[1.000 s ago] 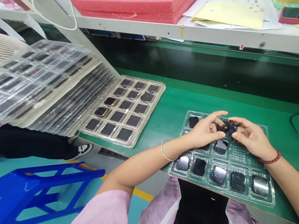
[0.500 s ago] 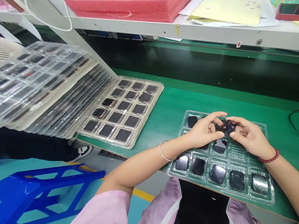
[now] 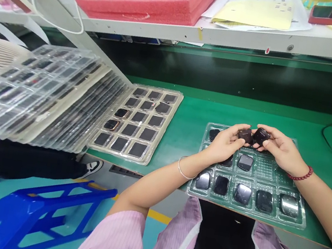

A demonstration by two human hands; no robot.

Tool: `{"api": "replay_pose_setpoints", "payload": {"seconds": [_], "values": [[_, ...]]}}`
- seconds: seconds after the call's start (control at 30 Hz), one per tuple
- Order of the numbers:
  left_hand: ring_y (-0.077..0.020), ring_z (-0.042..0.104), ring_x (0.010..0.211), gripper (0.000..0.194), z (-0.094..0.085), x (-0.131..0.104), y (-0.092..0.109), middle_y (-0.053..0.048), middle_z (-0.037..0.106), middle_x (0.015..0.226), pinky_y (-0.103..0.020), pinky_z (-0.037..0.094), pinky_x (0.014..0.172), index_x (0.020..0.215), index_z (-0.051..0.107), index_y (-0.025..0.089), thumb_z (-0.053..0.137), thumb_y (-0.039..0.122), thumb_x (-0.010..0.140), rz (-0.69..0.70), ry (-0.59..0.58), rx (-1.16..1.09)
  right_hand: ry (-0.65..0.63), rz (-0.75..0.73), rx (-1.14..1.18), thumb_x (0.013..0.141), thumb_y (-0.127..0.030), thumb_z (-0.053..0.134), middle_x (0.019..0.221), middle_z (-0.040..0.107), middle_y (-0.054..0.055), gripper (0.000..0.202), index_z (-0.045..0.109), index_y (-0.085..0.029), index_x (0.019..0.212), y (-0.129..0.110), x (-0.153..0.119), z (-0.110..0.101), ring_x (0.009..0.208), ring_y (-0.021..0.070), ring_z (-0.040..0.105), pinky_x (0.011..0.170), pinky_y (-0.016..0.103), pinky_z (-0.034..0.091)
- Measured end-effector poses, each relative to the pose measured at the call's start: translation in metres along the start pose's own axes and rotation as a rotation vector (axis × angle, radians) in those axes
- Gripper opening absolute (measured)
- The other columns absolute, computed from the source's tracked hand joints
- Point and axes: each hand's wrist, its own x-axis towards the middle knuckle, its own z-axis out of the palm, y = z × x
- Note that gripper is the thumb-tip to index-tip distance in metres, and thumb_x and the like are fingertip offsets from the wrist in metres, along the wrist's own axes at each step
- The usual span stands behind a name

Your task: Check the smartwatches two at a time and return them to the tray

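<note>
Over the back of a clear plastic tray point(image 3: 299, 219), both hands hold small dark square pieces close together. My left hand point(image 3: 225, 144) pinches a brownish-black square piece point(image 3: 245, 135). A glossy black square piece point(image 3: 261, 136) is tilted in the fingers of my right hand point(image 3: 284, 153). Below them, the tray's front row carries several black square pieces, one of them a shiny piece point(image 3: 288, 205) at the right end. Another black piece point(image 3: 245, 162) lies in the middle row, left of a pocket showing only its bare grid. My hands hide part of the back row.
To the left lies a second tray point(image 3: 151, 156) of dark squares, beside a leaning stack of filled trays point(image 3: 62, 98). A shelf edge point(image 3: 237, 38) crosses above. A black cable point(image 3: 326, 136) lies at right; a blue stool point(image 3: 11, 209) and a person's leg point(image 3: 35, 164) are lower left.
The two pieces in my hands have turned and come slightly apart, so their flat faces now show. The view has shifted slightly; the trays look the same.
</note>
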Motion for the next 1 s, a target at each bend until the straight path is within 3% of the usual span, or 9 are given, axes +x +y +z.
{"api": "replay_pose_setpoints", "payload": {"seconds": [0.1, 0.2, 0.3, 0.5, 0.6, 0.67, 0.8, 0.9, 1.0], "values": [[-0.0179, 0.067, 0.098, 0.048, 0.002, 0.002, -0.001, -0.008, 0.065, 0.121, -0.035, 0.056, 0.093, 0.129, 0.054, 0.020, 0.062, 0.014, 0.082, -0.003, 0.045, 0.012, 0.001, -0.024, -0.017, 0.087, -0.032, 0.070, 0.118, 0.070, 0.008, 0.046, 0.061, -0.026, 0.131, 0.001, 0.000, 0.001, 0.093, 0.0239, 0.072, 0.084, 0.040, 0.062], [-0.0162, 0.067, 0.090, 0.043, 0.002, 0.002, 0.001, -0.006, 0.067, 0.111, -0.034, 0.057, 0.087, 0.121, 0.057, 0.018, 0.061, 0.012, 0.079, -0.016, 0.075, 0.018, -0.029, -0.023, -0.038, 0.085, -0.025, 0.069, 0.116, 0.071, 0.006, 0.040, 0.064, -0.026, 0.125, 0.001, -0.002, 0.002, 0.092, 0.0233, 0.073, 0.088, 0.042, 0.061], [-0.0137, 0.065, 0.081, 0.038, 0.002, 0.001, 0.004, -0.006, 0.066, 0.106, -0.031, 0.058, 0.081, 0.117, 0.059, 0.016, 0.058, 0.010, 0.079, -0.008, 0.069, 0.009, -0.042, -0.019, -0.064, 0.086, -0.024, 0.067, 0.113, 0.072, 0.006, 0.034, 0.065, -0.025, 0.120, 0.000, -0.004, 0.003, 0.087, 0.0230, 0.073, 0.087, 0.042, 0.062], [-0.0156, 0.065, 0.090, 0.050, 0.002, 0.001, 0.003, -0.005, 0.066, 0.108, -0.029, 0.055, 0.081, 0.123, 0.056, 0.019, 0.060, 0.007, 0.075, -0.021, 0.080, 0.089, -0.043, -0.025, -0.075, 0.082, -0.026, 0.070, 0.111, 0.071, 0.007, 0.041, 0.061, -0.024, 0.122, -0.001, -0.004, 0.006, 0.091, 0.0245, 0.073, 0.087, 0.042, 0.060], [-0.0165, 0.066, 0.089, 0.027, 0.001, 0.000, 0.005, -0.006, 0.068, 0.105, -0.032, 0.055, 0.083, 0.110, 0.058, 0.016, 0.059, 0.015, 0.083, -0.002, 0.077, 0.117, -0.040, -0.014, -0.097, 0.087, -0.033, 0.067, 0.099, 0.073, 0.007, 0.025, 0.062, -0.023, 0.109, -0.006, -0.002, 0.002, 0.087, 0.0247, 0.072, 0.081, 0.040, 0.059], [-0.0184, 0.066, 0.090, 0.013, 0.001, -0.003, 0.011, -0.007, 0.069, 0.101, -0.036, 0.054, 0.088, 0.099, 0.061, 0.016, 0.057, 0.022, 0.088, 0.031, 0.071, 0.232, -0.077, -0.019, -0.232, 0.089, -0.036, 0.064, 0.092, 0.072, 0.006, 0.016, 0.064, -0.022, 0.097, -0.015, -0.001, -0.008, 0.084, 0.0243, 0.070, 0.076, 0.037, 0.056], [-0.0249, 0.060, 0.115, 0.007, 0.009, -0.007, 0.028, -0.010, 0.069, 0.116, -0.045, 0.042, 0.108, 0.090, 0.067, 0.016, 0.062, 0.020, 0.086, 0.186, -0.028, 0.573, -0.254, -0.050, -0.669, 0.086, -0.038, 0.063, 0.085, 0.071, 0.004, 0.017, 0.070, -0.023, 0.082, -0.033, -0.008, -0.038, 0.074, 0.0222, 0.065, 0.066, 0.032, 0.049], [-0.0295, 0.051, 0.128, 0.008, 0.026, -0.003, 0.036, -0.010, 0.064, 0.128, -0.050, 0.036, 0.112, 0.087, 0.070, 0.018, 0.065, 0.023, 0.086, 0.224, -0.139, 0.750, -0.370, 0.019, -0.851, 0.089, -0.037, 0.058, 0.069, 0.068, 0.002, 0.024, 0.070, -0.023, 0.073, -0.038, -0.021, -0.057, 0.059, 0.0187, 0.059, 0.053, 0.029, 0.040], [-0.0316, 0.046, 0.132, 0.015, 0.050, 0.008, 0.033, -0.008, 0.063, 0.133, -0.054, 0.033, 0.113, 0.082, 0.072, 0.019, 0.065, 0.031, 0.088, 0.205, -0.216, 0.844, -0.363, 0.014, -0.923, 0.091, -0.037, 0.055, 0.072, 0.070, 0.002, 0.026, 0.071, -0.024, 0.076, -0.037, -0.037, -0.062, 0.060, 0.0198, 0.061, 0.053, 0.030, 0.041]]}}
